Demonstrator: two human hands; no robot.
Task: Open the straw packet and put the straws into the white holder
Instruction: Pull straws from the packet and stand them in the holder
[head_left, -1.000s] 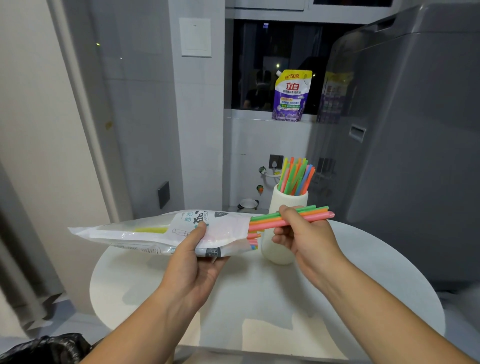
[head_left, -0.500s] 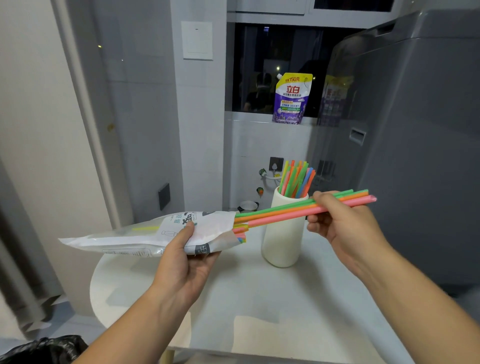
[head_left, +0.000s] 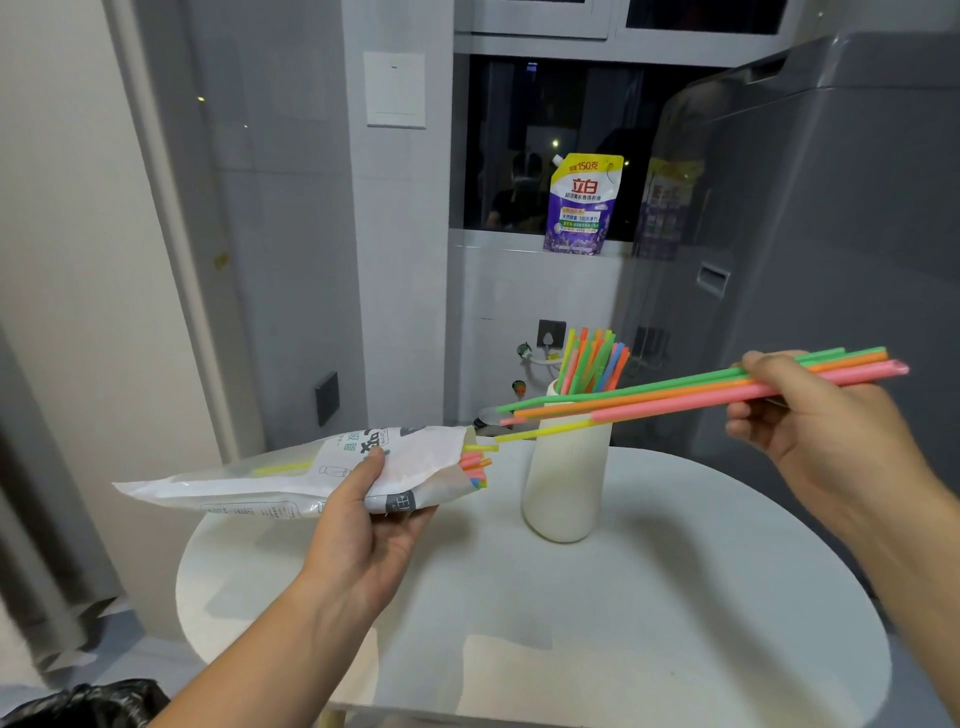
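My left hand grips the straw packet around its open end, holding it level above the table's left side. Several coloured straw tips stick out of the packet's mouth. My right hand pinches a small bunch of straws, green, orange and pink, held nearly level and fully clear of the packet. A yellow straw hangs loosely beneath the bunch. The bunch crosses in front of the white holder, which stands upright on the table with several coloured straws inside.
The round white table carries the holder. A tall grey appliance stands close on the right. A purple and yellow refill pouch sits on the window ledge behind. A black bag lies at the bottom left.
My right hand has drawn the bunch of straws to the right and out of the packet. My left hand with the packet has stayed nearly in place.
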